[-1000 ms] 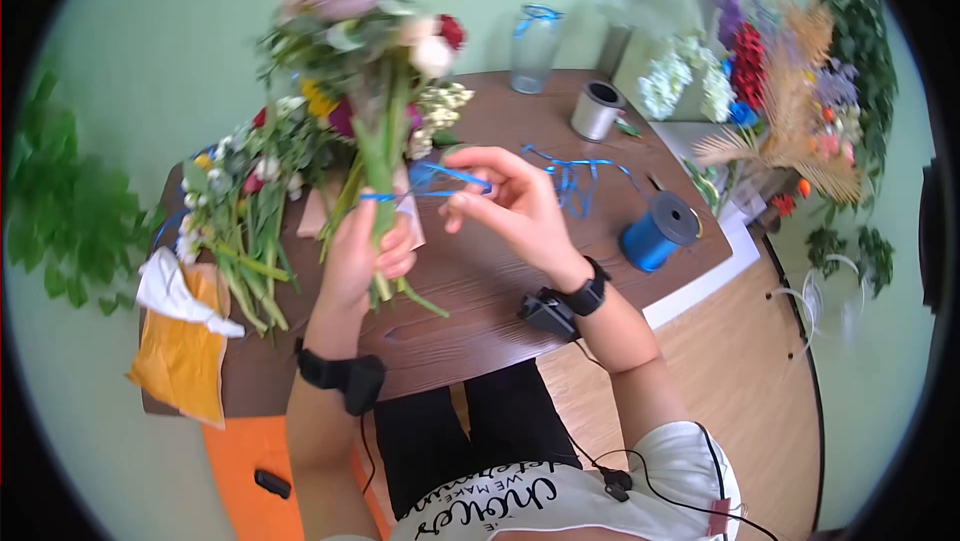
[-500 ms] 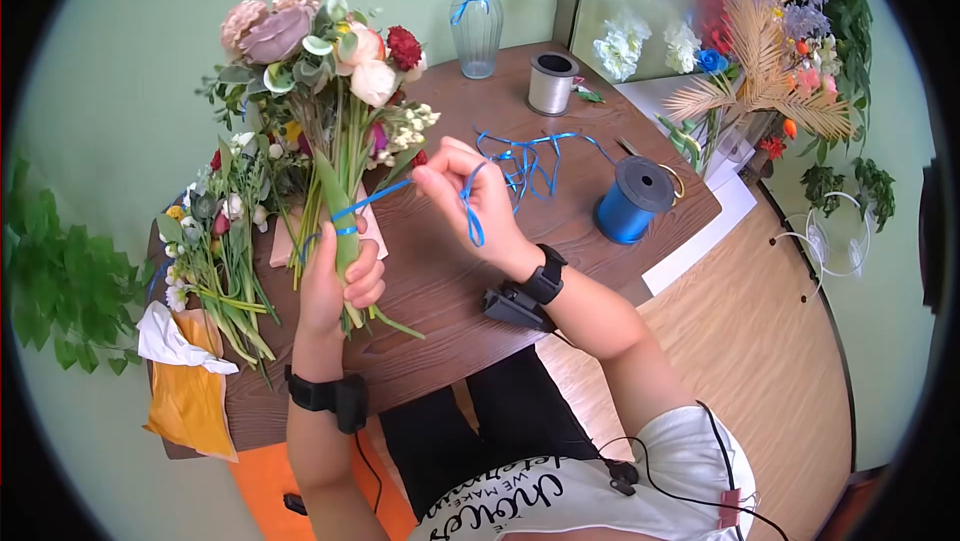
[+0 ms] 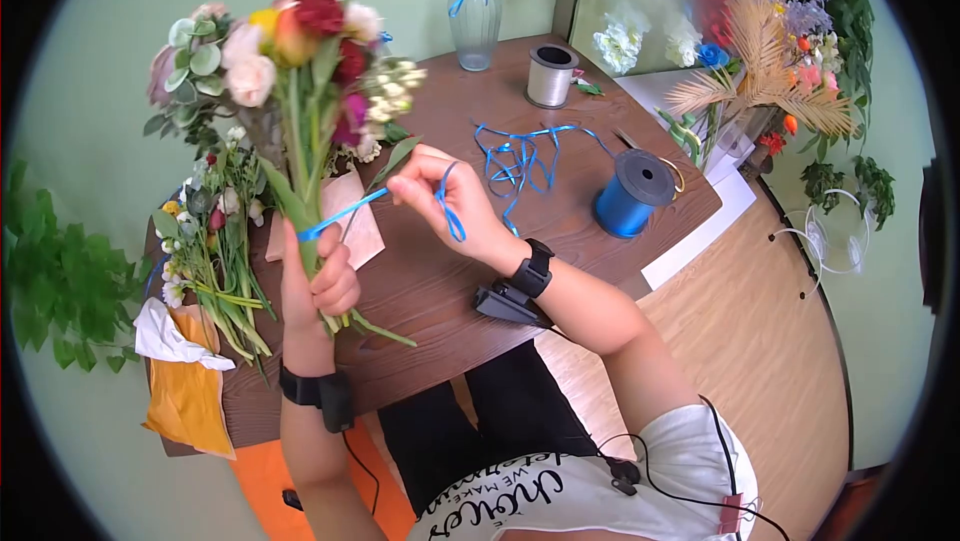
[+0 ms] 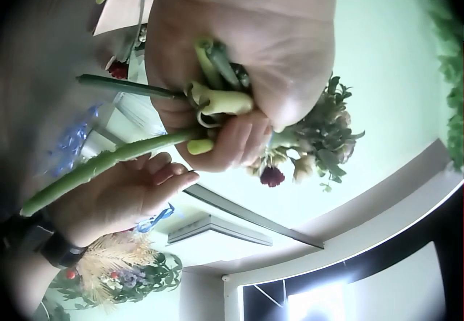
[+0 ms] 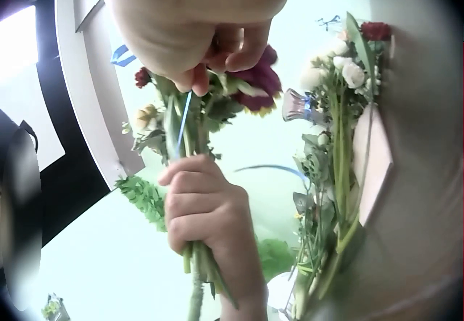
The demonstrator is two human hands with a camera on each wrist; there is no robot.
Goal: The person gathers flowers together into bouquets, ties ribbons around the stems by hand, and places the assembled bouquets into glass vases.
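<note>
My left hand [image 3: 322, 279] grips the stems of a mixed bouquet [image 3: 290, 71], which stands upright above the table's left part. In the left wrist view the cut stem ends [image 4: 109, 163] poke out below the fist. A blue ribbon [image 3: 345, 211] circles the stems just above the left hand and runs taut to my right hand [image 3: 455, 203]. The right fingertips pinch it, and a loose loop of ribbon hangs by that palm. From the right wrist view, the ribbon [image 5: 185, 121] stretches between the pinching fingers and the bouquet.
More flowers [image 3: 215, 241] lie at the left, beside a pink paper sheet [image 3: 350, 231] and a yellow packet [image 3: 190, 391]. Blue ribbon spool [image 3: 635, 196], silver spool [image 3: 550, 76], tangled ribbon [image 3: 520, 161] and a glass vase [image 3: 475, 26] stand right and behind. Dried flowers [image 3: 760, 71] fill the far right.
The bouquet has turned in my left hand, bringing red and yellow blooms into view, and shifted left. My right hand has moved left and slightly down, still pulling the ribbon taut.
</note>
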